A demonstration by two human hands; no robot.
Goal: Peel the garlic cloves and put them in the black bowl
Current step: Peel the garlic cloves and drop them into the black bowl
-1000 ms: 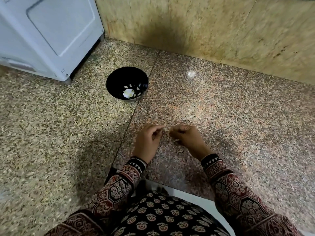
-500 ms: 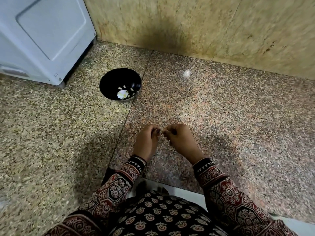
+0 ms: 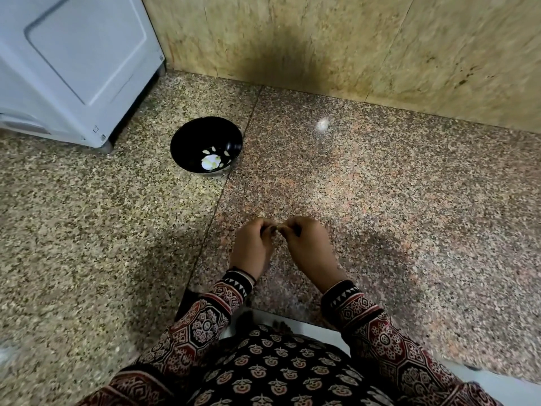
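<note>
- Black bowl [image 3: 190, 142] sits on the granite surface [image 3: 380, 200], with peeled cloves [image 3: 211, 162] inside.
- My left grip [image 3: 253, 244] and right grip [image 3: 310, 247] both pinch one clove [image 3: 277, 228], well short of the bowl.
- I judge peeling is in hand; next, strip the skin and carry it over.

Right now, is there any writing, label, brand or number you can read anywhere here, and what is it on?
No text here can be read.
White appliance: tiny marks near its lower corner, too small to read.
Black bowl: only pale leaf shapes inside, no lettering.
</note>
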